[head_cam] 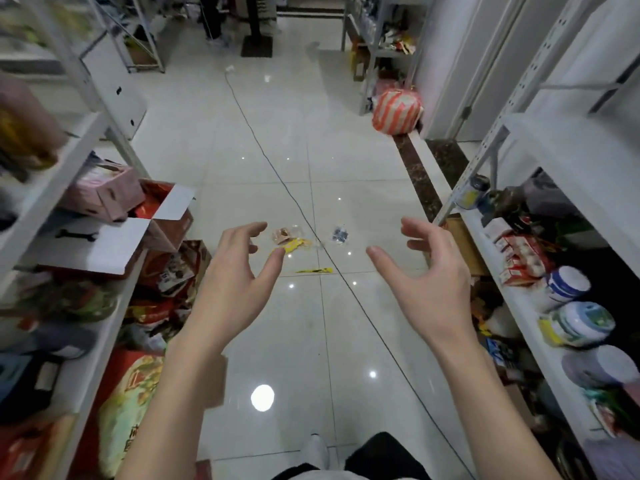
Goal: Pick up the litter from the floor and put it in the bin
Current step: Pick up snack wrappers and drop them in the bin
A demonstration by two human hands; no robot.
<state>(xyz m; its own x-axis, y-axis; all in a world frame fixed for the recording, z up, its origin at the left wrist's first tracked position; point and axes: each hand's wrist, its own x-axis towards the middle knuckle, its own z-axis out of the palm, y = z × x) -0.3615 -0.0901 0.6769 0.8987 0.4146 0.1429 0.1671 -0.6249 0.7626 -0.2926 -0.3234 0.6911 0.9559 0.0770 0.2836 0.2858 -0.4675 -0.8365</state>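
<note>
Two bare hands are raised over the glossy white tiled floor [346,133] of a shop aisle, both empty. Left hand [235,275]: fingers curled and spread, thumb apart from them, nothing held. Right hand [433,275]: likewise loose, fingers apart, nothing held. Litter count on the tiles beyond the hands, four pieces: one crumpled tan-and-clear plastic wrapper [285,234]; one crumpled yellow wrapper [294,244] touching its near edge, just past the left thumb tip in the view; one flat yellow strip of wrapper [314,270] lying apart, nearer the camera; one small dark blue-and-clear crumpled packet [340,234] off to the right. One thin black cable [277,171] runs diagonally along the floor, passing between the yellow wrapper and the blue packet. One orange-and-white striped bag [397,110] sits further up the aisle beside the white wall, well apart from the litter. White metal shelving flanks both sides: left shelf unit [69,161] with an open red-and-white cardboard box [152,220] below it; right shelf unit [519,133] holding three white round tubs [568,283] in a row. Whether any bin is among these things, I cannot tell.
</note>
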